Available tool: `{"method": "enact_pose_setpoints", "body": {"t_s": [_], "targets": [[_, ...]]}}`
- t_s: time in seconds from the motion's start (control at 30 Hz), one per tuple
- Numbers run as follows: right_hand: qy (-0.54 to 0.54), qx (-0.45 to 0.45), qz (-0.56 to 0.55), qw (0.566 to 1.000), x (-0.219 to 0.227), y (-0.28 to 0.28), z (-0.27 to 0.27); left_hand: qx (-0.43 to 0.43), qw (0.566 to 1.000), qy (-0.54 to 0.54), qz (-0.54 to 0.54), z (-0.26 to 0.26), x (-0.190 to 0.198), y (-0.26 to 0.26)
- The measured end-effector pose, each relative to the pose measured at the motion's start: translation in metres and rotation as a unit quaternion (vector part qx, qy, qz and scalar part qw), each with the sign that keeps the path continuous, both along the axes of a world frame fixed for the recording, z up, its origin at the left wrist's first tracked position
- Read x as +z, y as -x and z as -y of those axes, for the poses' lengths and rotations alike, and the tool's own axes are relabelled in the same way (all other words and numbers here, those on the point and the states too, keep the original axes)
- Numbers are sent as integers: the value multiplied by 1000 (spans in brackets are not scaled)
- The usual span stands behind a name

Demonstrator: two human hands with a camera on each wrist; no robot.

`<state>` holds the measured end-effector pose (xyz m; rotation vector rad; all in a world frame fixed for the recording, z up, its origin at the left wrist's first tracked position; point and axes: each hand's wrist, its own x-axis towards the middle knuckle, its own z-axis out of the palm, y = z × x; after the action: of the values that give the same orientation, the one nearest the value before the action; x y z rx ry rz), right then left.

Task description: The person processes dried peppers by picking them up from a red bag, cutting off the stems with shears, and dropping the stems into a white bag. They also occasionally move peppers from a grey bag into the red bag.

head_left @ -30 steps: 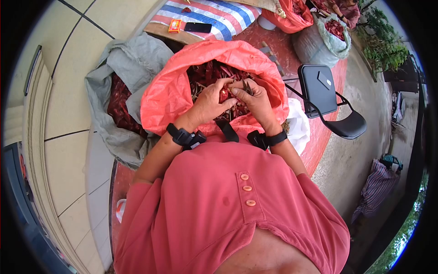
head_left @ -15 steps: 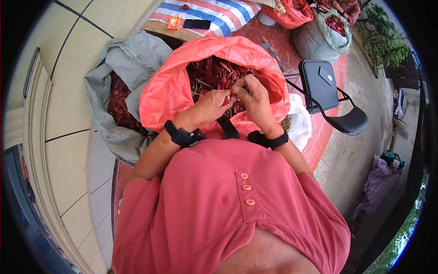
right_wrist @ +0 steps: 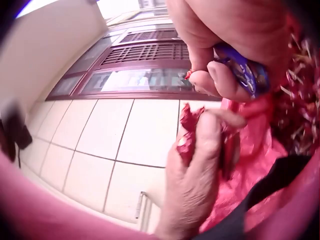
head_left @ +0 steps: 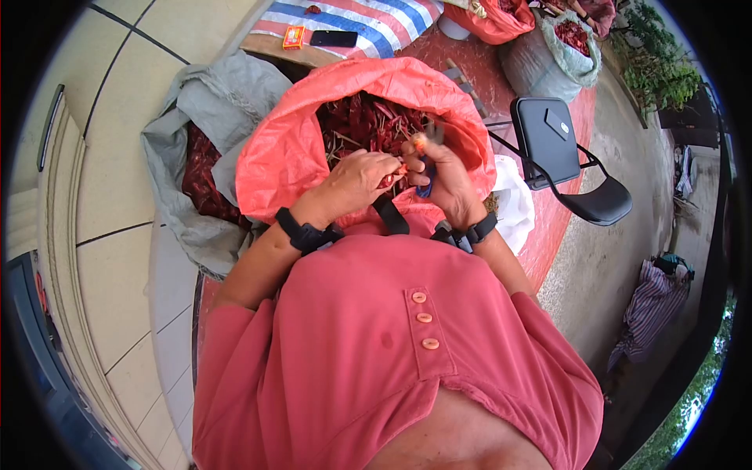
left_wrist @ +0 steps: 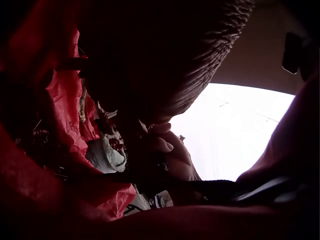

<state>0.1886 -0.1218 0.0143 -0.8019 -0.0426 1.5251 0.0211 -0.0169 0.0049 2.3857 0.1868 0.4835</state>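
Observation:
My left hand (head_left: 356, 180) pinches dried red chilies over the red woven sack (head_left: 270, 168). In the right wrist view the wrinkled chilies (right_wrist: 186, 144) stick out between its thumb and fingers. My right hand (head_left: 451, 178), just to the right, grips scissors (head_left: 424, 188) by their blue handles. The blue part (right_wrist: 247, 75) lies within its curled fingers; the blades are blurred in the head view. A small red bit (right_wrist: 188, 74) shows at the right fingertips. Loose chilies (head_left: 368, 125) with pale stems fill the sack beneath. The left wrist view is mostly dark.
A grey sack (head_left: 227, 102) holding chilies stands on the left. Beyond, a striped bundle (head_left: 392, 23) carries a phone (head_left: 334, 38) and a small orange box (head_left: 293, 37). A black folding chair (head_left: 543, 141) is at right, a filled pale sack (head_left: 540, 66) behind it.
The hands worked close together at the chilies; now my right hand has drawn back to the right, its blue handles coming into view. My left hand has stayed nearly in place.

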Motion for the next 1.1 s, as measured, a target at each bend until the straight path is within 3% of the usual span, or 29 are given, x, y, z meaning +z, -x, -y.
{"method": "enact_pose_setpoints", "body": {"t_s": [0.07, 0.17, 0.27, 0.37, 0.4, 0.47, 0.53, 0.57, 0.6, 0.63, 0.7, 0.77, 0.87, 0.9, 1.03, 1.1], "targets": [[-3, -64, 193, 979, 16, -5, 5, 37, 996, 56, -57, 2, 10, 12], [58, -136, 536, 831, 23, -30, 33, 135, 922, 360, -43, 3, 63, 40], [133, -168, 766, 606, -13, -68, 79, 295, 927, 225, -59, -9, 95, 88], [244, -100, 811, 522, -55, -101, 127, 427, 901, 34, -61, -37, 91, 143], [355, -56, 783, 508, -55, -99, 131, 471, 880, 23, -60, -46, 78, 163], [323, -128, 783, 516, -76, -110, 139, 519, 849, -12, -94, -63, 56, 198], [213, -181, 783, 555, -52, -90, 107, 540, 831, 41, -124, -83, 24, 231], [202, -181, 732, 625, -45, -74, 88, 548, 822, 67, -139, -92, 7, 244], [170, -119, 742, 637, -36, -61, 70, 553, 816, 2, -166, -98, -12, 257], [120, -89, 723, 674, -55, -57, 55, 557, 806, -64, -189, -104, -32, 267], [131, 26, 811, 570, -77, -47, 21, 547, 798, -169, -187, -113, -31, 260], [186, 108, 810, 545, -75, -27, -3, 521, 805, -246, -142, -103, 9, 222], [208, 171, 812, 518, -108, -28, -19, 492, 868, 43, -49, -82, 62, 170], [209, 183, 816, 507, -118, -29, -22, 485, 869, 75, -59, -78, 69, 161], [212, 113, 792, 562, -112, -37, -15, 372, 909, 177, -56, -43, 99, 110], [200, 89, 743, 632, -115, -45, -12, 294, 924, 238, -56, -37, 91, 93]]}}
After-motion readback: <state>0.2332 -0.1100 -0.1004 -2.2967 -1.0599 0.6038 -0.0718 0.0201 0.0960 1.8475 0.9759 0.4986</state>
